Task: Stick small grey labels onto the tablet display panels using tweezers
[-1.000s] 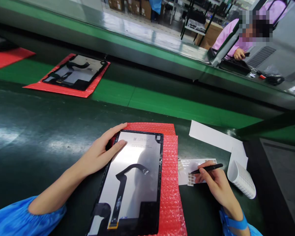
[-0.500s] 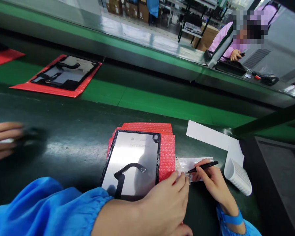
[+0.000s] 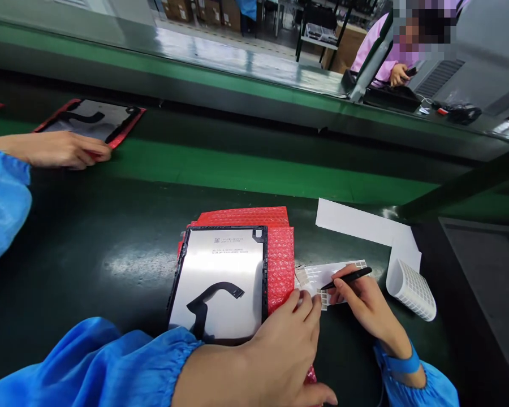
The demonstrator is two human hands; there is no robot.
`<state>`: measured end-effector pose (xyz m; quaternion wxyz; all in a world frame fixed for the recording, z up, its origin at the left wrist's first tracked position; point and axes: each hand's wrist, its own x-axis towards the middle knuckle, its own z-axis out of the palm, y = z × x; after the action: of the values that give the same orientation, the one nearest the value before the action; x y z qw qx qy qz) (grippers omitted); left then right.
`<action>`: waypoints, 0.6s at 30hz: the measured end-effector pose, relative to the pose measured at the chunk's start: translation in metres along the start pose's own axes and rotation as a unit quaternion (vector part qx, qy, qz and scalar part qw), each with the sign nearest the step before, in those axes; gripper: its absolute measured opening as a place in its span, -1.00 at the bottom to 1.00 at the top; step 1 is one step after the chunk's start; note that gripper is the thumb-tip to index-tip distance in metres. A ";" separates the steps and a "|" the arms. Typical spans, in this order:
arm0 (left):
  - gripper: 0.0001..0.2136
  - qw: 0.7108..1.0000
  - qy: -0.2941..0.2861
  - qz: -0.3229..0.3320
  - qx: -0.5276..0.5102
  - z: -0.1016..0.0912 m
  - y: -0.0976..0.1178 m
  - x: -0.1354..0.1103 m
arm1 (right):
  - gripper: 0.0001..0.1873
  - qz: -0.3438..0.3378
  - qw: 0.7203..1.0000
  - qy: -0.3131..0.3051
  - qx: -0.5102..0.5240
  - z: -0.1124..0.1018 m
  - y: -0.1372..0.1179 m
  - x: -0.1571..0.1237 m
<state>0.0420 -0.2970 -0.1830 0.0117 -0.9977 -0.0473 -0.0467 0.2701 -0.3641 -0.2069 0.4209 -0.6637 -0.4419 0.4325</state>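
On dark green bench (image 3: 89,265), hands apart: left hand (image 3: 280,350) flat on sticker sheet (image 3: 322,275), right hand (image 3: 365,305) gripping tweezers (image 3: 346,278).

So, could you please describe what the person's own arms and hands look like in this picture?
Both hands are bare, with no gloves or rings visible. The left hand comes out of a loose bright blue sleeve with a gathered elastic cuff. The right hand has a matching blue sleeve with a snug blue band at the wrist.

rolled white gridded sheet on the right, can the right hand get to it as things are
Probably yes. The rolled white gridded sheet lies just right of the right hand with bare dark tabletop between, but that hand already grips slim black tweezers.
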 end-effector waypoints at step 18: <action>-0.13 0.999 -0.006 -0.006 -0.036 -0.003 -0.004 0.002 | -0.56 0.029 0.996 0.016 0.086 0.003 -0.002 0.003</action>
<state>0.0431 -0.2928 -0.1797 -0.0247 -0.9975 -0.0514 -0.0426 0.2679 -0.3598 -0.2063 0.4703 -0.6445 -0.3770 0.4704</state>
